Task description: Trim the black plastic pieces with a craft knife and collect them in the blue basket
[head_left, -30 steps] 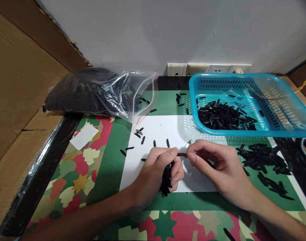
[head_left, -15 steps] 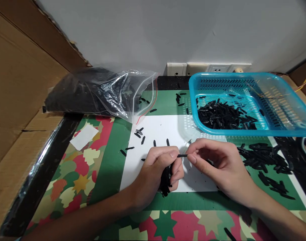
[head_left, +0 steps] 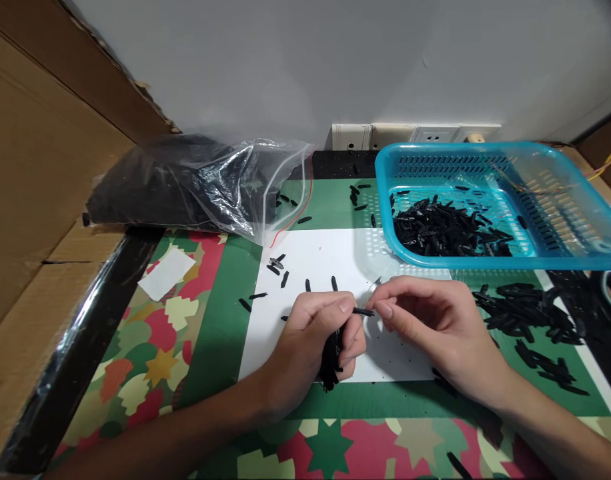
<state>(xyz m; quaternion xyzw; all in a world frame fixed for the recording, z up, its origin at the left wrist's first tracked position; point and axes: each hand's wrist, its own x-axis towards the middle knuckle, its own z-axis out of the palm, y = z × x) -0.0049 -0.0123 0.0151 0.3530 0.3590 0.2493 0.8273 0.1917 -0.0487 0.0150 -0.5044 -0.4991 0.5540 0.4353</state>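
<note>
My left hand (head_left: 318, 337) is closed around a bundle of slender black pieces (head_left: 330, 363), their ends sticking out below the palm. One single black piece (head_left: 363, 311) juts to the right from between its thumb and index finger. Close by the free tip of that piece is my right hand (head_left: 433, 327), its thumb and index finger slightly parted and curled, with nothing visible held between them. A small silver object (head_left: 375, 285) shows partly behind the right fingertips; its kind is hidden. White paper (head_left: 305, 250) lies under both hands, with several loose black pieces (head_left: 284, 279) on it.
A blue plastic basket (head_left: 380, 200) at back right holds many black pieces. More piles (head_left: 528, 310) lie right of my right hand. A clear zip bag (head_left: 225, 180) full of black material rests at back left, beside cardboard (head_left: 45, 133). A white paper scrap (head_left: 166, 273) lies left.
My right thumb and index finger have loosened from the tip of the single black piece, which now shows free. My left hand keeps its hold and has barely moved.
</note>
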